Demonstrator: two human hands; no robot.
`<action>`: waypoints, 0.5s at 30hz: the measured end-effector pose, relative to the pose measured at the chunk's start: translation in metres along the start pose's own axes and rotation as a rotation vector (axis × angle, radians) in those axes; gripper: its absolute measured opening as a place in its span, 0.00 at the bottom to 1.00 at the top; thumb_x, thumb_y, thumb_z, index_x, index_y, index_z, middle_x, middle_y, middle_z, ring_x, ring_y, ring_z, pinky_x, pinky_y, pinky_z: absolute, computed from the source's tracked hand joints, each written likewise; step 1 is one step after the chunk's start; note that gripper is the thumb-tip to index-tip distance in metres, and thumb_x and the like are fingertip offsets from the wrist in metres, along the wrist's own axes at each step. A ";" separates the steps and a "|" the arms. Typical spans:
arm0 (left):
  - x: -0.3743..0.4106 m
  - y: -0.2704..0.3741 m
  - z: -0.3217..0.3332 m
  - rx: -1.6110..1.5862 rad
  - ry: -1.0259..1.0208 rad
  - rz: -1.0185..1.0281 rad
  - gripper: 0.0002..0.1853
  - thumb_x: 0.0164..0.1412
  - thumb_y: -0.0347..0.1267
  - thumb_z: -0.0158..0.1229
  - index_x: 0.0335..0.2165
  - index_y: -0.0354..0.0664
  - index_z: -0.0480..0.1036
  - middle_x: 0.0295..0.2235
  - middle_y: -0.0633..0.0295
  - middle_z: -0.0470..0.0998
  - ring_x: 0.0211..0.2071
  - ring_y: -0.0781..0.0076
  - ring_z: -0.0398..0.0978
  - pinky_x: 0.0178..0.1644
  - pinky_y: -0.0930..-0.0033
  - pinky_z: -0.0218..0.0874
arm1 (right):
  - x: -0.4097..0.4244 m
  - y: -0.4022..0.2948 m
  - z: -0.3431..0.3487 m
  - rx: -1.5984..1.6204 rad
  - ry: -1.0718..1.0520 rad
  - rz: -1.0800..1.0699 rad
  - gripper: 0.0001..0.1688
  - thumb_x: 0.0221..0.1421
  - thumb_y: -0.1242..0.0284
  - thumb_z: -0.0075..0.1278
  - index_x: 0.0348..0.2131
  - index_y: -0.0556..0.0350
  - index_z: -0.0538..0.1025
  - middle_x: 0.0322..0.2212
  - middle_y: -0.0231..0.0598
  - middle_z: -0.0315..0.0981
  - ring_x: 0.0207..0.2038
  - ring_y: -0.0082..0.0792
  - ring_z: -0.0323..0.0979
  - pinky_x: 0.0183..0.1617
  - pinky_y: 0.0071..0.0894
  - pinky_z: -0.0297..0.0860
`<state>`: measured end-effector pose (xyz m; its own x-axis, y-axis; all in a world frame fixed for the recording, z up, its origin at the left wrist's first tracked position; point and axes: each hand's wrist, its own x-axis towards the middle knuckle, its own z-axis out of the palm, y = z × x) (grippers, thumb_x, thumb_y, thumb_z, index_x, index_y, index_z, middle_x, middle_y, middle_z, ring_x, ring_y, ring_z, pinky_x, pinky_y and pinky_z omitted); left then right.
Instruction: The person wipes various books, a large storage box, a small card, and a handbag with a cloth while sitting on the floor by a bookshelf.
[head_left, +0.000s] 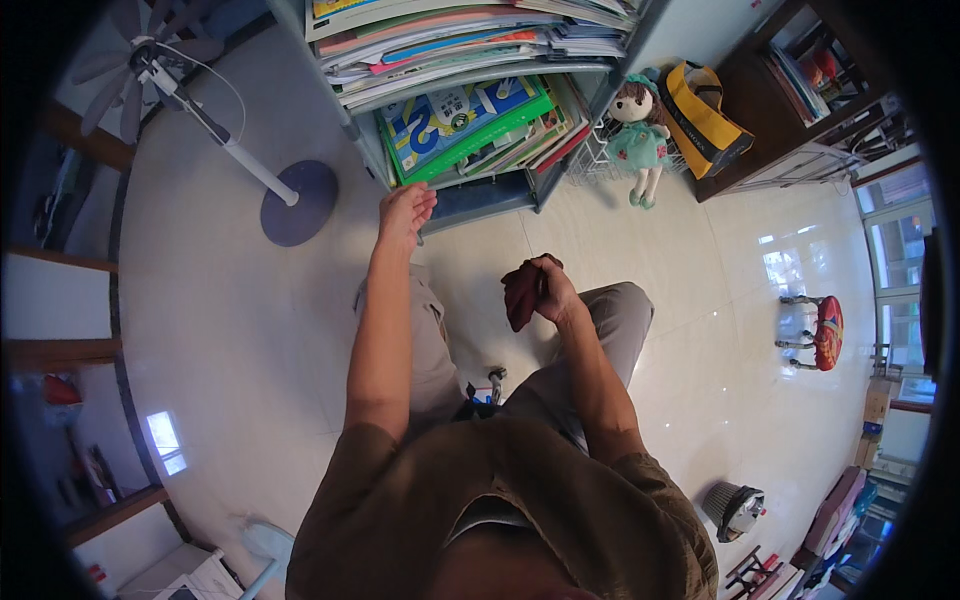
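Note:
My right hand (556, 291) grips a bunched dark red cloth (523, 294) above the floor, between my knees. Ahead of me is a grey shelf unit (480, 217). My left hand (406, 214) is at its lower left front, fingers loosely curled, with nothing seen in it. Just beyond those fingers is the corner of a bright green box or folder (480, 142) with a blue and yellow printed cover (457, 112). Whether the fingertips touch the shelf edge cannot be made out. Leaning books (551, 139) fill the space right of the green box.
Stacked papers and books (465, 49) fill the upper shelf. A standing fan (298, 202) is at left. Right of the shelf are a doll (637, 142) on a wire basket (592, 161) and a yellow bag (701, 124). A red-topped stool (828, 334) and waste bin (724, 501) stand farther right.

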<state>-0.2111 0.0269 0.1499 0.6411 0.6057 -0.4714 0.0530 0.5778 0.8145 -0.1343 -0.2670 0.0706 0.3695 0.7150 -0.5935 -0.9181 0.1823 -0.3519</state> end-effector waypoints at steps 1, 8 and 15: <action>-0.005 -0.003 0.000 0.017 -0.003 0.003 0.11 0.57 0.30 0.55 0.39 0.38 0.74 0.34 0.55 0.79 0.35 0.70 0.78 0.38 0.73 0.67 | -0.005 -0.001 0.001 -0.025 -0.025 -0.020 0.14 0.59 0.65 0.43 0.37 0.59 0.69 0.35 0.58 0.75 0.38 0.52 0.74 0.48 0.47 0.70; -0.045 -0.023 -0.005 0.237 -0.076 0.040 0.10 0.58 0.28 0.53 0.39 0.37 0.74 0.34 0.57 0.79 0.34 0.72 0.77 0.38 0.75 0.67 | -0.079 -0.061 0.049 -0.288 -0.117 -0.211 0.16 0.56 0.71 0.49 0.42 0.60 0.66 0.31 0.52 0.75 0.35 0.47 0.76 0.41 0.42 0.73; -0.085 -0.048 0.011 0.586 -0.167 0.162 0.12 0.57 0.28 0.54 0.41 0.37 0.74 0.33 0.61 0.80 0.33 0.77 0.76 0.38 0.77 0.65 | -0.114 -0.092 -0.001 -0.339 0.060 -0.428 0.18 0.57 0.69 0.48 0.45 0.61 0.67 0.32 0.48 0.75 0.35 0.42 0.76 0.41 0.41 0.73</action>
<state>-0.2600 -0.0585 0.1544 0.7845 0.5396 -0.3058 0.3258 0.0610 0.9435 -0.0922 -0.3656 0.1697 0.7161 0.5837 -0.3829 -0.5904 0.2137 -0.7783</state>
